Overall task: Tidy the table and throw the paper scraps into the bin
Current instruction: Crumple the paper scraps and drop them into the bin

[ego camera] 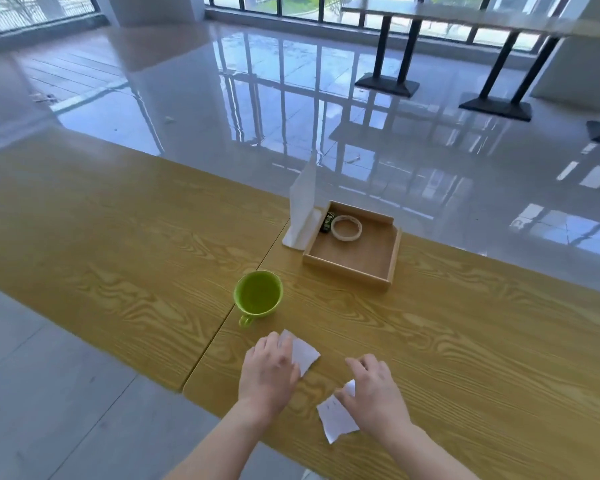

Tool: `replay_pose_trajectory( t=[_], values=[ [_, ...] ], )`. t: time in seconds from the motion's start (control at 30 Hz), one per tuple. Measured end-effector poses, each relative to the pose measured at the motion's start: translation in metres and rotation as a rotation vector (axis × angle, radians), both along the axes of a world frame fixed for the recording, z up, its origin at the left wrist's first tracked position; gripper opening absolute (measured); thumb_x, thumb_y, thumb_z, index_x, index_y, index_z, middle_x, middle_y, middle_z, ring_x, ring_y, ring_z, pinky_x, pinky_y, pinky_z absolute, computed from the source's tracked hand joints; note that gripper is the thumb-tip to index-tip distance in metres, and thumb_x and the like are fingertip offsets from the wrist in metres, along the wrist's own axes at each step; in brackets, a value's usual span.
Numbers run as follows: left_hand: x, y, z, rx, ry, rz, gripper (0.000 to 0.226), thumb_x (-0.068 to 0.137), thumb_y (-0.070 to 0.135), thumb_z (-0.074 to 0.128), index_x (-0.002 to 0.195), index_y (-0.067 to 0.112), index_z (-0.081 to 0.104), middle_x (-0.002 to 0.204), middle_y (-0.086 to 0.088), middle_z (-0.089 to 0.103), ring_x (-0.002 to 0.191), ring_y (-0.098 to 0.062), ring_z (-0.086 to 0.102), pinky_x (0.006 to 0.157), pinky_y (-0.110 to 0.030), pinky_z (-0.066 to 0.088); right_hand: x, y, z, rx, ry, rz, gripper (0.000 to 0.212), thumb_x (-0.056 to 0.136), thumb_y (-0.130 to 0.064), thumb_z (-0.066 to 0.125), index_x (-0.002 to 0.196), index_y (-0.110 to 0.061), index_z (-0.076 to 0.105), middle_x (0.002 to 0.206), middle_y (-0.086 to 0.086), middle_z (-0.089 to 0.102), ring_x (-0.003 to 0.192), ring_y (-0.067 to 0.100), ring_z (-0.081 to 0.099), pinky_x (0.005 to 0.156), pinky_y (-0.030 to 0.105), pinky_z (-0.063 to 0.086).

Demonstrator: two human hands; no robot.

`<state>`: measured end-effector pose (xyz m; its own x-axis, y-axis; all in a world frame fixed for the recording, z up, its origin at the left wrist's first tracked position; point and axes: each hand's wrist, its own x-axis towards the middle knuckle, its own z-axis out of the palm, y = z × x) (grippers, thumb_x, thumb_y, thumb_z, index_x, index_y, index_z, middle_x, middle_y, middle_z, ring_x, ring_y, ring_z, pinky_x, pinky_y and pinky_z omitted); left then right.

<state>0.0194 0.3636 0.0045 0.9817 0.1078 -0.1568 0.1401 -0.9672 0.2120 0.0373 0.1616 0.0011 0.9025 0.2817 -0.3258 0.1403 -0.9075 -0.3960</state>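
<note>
Step in hand, as judged: gathering scraps. The left hand (269, 370) lies with relaxed fingers on the upper paper scrap (305, 355), whose right half shows beyond the fingertips. The right hand (374, 393) covers the top edge of the lower paper scrap (336, 419); whether it pinches cannot be told. Next: pinch both off the bench (465, 323). No bin is in view.

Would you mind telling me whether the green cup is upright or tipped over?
Upright: the green cup stands on its base on the table, its round mouth facing up.
</note>
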Motion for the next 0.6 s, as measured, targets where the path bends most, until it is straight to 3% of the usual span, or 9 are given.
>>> replay_pose_trajectory(
  t=[0.27,0.43,0.5,0.6],
  values=[
    [0.019,-0.005,-0.029,0.105,0.112,-0.064,0.069,0.092,0.059,0.048,0.149,0.024,0.028,0.145,-0.004,0.042,0.121,-0.024,0.046,0.092,-0.038,0.045,-0.004,-0.002,-0.018,-0.175,0.026,0.000,0.082,0.070,-0.077,0.058,0.135,-0.028,0.045,0.128,-0.004,0.040,0.115,0.020,0.037,0.096,0.031,0.042],
    [0.021,-0.002,-0.035,0.127,0.115,-0.088,0.050,0.091,0.051,0.057,0.134,0.028,0.046,0.126,-0.001,0.047,0.104,-0.021,0.045,0.082,-0.034,0.043,-0.014,0.002,-0.026,-0.187,-0.010,0.016,0.056,0.074,-0.054,0.069,0.121,-0.029,0.052,0.118,-0.003,0.040,0.110,0.020,0.039,0.093,0.030,0.039],
    [0.021,-0.001,-0.036,0.107,0.096,-0.089,0.040,0.092,0.045,0.058,0.129,0.030,0.051,0.118,0.002,0.049,0.098,-0.019,0.044,0.078,-0.032,0.041,-0.015,0.002,-0.027,-0.169,-0.038,0.004,0.038,0.078,-0.045,0.065,0.111,-0.028,0.055,0.114,-0.004,0.042,0.107,0.020,0.041,0.090,0.029,0.039],
    [0.019,0.000,-0.035,0.086,0.067,-0.086,0.035,0.093,0.040,0.057,0.127,0.032,0.054,0.115,0.003,0.051,0.095,-0.018,0.045,0.077,-0.031,0.041,-0.012,0.000,-0.027,-0.146,-0.055,-0.020,0.023,0.089,-0.030,0.054,0.112,-0.026,0.057,0.116,-0.004,0.046,0.106,0.019,0.043,0.089,0.030,0.041]
  ],
)
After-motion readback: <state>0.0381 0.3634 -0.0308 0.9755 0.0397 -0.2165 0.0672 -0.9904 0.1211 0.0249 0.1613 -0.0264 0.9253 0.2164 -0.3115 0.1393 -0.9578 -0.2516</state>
